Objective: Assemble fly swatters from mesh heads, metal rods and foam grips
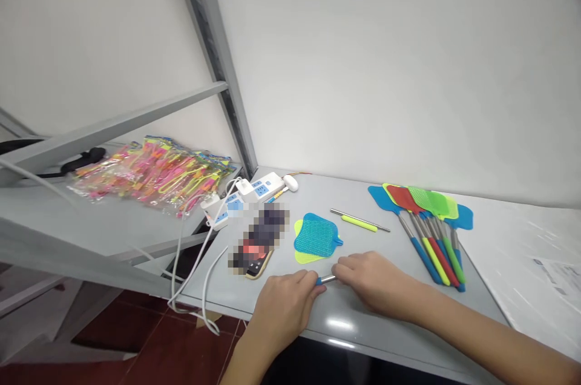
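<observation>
Between my two hands, low over the front of the grey table, is a metal rod with a blue handle (324, 279). My left hand (290, 300) is closed round the blue end, most of which its fingers cover. On the metal part, my right hand (363, 279) is closed, hiding the rod's far end. Just beyond my hands lie a blue fly swatter head (316, 235) and a yellow-green swatter head (305, 258) partly under it. Behind them rest a yellow-green handle (359, 223) and a thin metal rod (338, 212) beside it.
Several assembled fly swatters (431, 233) lie piled at the right, near a white wrapped sheet (535, 258). A phone (258, 267), partly pixelated, lies left of the heads. Behind it are power strips (267, 185) with white cables (179, 252). Bagged colourful items (158, 173) fill the left shelf.
</observation>
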{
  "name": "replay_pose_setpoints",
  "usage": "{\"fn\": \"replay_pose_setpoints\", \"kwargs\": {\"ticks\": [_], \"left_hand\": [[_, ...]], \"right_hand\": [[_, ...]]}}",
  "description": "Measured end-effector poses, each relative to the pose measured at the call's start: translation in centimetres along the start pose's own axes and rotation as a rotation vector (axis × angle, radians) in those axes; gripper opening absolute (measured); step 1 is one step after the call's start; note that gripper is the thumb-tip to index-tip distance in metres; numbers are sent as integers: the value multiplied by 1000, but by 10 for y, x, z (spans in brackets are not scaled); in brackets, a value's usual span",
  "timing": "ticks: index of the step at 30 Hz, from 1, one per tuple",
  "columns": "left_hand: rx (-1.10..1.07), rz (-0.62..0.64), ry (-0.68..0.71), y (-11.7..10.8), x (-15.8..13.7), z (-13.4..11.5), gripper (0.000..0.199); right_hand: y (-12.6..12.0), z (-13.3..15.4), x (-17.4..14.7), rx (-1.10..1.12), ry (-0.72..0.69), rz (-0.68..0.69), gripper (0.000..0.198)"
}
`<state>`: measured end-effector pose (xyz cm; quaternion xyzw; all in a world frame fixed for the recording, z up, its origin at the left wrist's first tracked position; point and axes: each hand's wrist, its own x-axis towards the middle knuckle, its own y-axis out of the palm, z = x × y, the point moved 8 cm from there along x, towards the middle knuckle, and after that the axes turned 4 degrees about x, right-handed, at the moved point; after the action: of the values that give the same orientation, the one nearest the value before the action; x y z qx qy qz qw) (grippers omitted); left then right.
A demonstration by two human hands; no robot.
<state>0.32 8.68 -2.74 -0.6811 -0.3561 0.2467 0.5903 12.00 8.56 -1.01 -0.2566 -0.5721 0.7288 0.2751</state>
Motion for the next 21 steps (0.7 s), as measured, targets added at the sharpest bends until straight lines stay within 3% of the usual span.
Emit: {"fn": "replay_pose_setpoints", "kwargs": {"ticks": [7,10,13,17,21], "left_hand": [[-180,31,-207,-1,-16,10,17],[-333,-2,-334,-3,-26,16,21],[-504,-49,-415,-9,-38,20,23],[-650,-134,-472,-16,-46,17,25],[-791,-153,-483,-7,-39,6,29]], "right_hand": [[-19,12,32,141,-98,-86,25],[-36,-15,42,228,67,-206,38],[-34,-51,53,68,321,-244,48],[-16,-64,72,21,381,-228,70],[-7,-65,82,49,399,-209,71]]}}
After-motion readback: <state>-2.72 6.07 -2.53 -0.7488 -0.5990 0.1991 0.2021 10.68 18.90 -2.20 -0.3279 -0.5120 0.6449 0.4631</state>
